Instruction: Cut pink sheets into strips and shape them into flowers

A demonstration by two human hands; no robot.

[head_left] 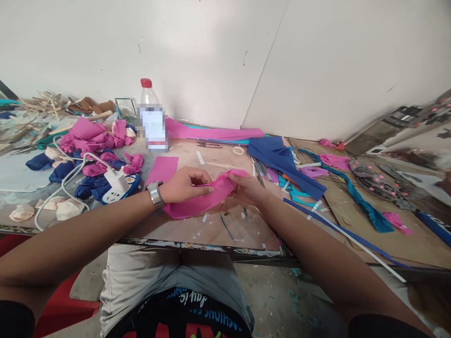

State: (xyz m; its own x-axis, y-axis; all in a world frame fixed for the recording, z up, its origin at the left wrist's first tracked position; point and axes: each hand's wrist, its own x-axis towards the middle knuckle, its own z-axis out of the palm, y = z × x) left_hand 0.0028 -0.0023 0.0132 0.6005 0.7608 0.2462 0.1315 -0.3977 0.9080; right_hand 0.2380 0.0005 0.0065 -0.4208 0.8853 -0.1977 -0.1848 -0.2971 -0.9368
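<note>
A long pink strip stretches between my two hands above the brown work surface, its upper edge gathered into folds. My left hand, with a metal watch on the wrist, pinches the gathered edge between thumb and fingers. At the strip's right end, my right hand grips the folded part, thumb on top and the other fingers mostly hidden behind. The strip's loose left end hangs below my left wrist. Behind that wrist lies a flat pink piece.
Pink and blue crumpled flowers and a power strip with a white cable are at left. A bottle stands behind a phone. Blue fabric, a white stick and a teal twisted strip lie at right.
</note>
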